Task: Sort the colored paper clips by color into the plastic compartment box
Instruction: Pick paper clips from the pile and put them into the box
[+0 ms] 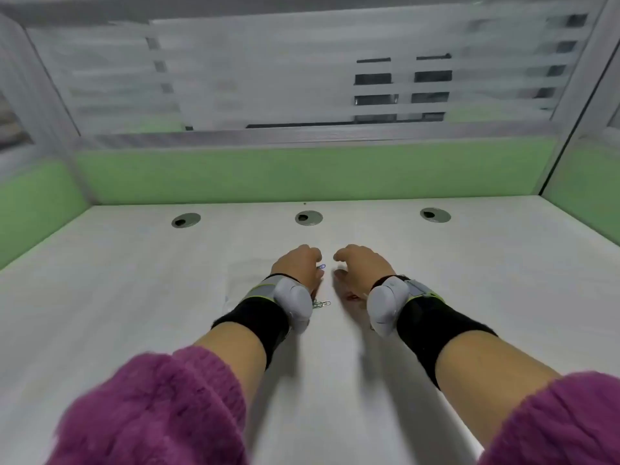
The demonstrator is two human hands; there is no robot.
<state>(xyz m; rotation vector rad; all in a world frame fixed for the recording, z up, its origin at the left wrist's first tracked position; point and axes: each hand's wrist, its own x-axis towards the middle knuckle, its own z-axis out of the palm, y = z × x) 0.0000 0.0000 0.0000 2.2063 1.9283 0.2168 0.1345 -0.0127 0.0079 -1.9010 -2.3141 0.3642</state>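
- Pale wood-grain desk point(469, 297) walled by green partition panels point(302, 172), with three cable grommets point(308, 218) along its far edge; motion smears the whole view
- The left hand point(298, 266) sits at the desk's middle, fingers curled, and looks to pinch a bluish paper clip point(322, 266) on its inner side
- The right hand point(362, 266) is just beside it, fingers curled over the desk with the thumb apart; I cannot tell whether it grips anything, since the palm hides what lies beneath
- A few greenish clips point(321, 304) lie on the desk against the white wrist tracker point(293, 300); a reddish scrap point(350, 297), perhaps another clip, shows under the right palm
- The plastic compartment box cannot be made out; a faint pale rectangle point(235, 280) lies just left of the left hand, too blurred to name
- The pinch on the bluish paper clip looks slight, so it could slip and drop among the loose ones, mixing colours
- The greenish clips seem hooked together, so lifting one may drag the rest, and the wrist tracker could sweep them toward the desk's near edge
- With the box unclear, a clip could land in the wrong compartment
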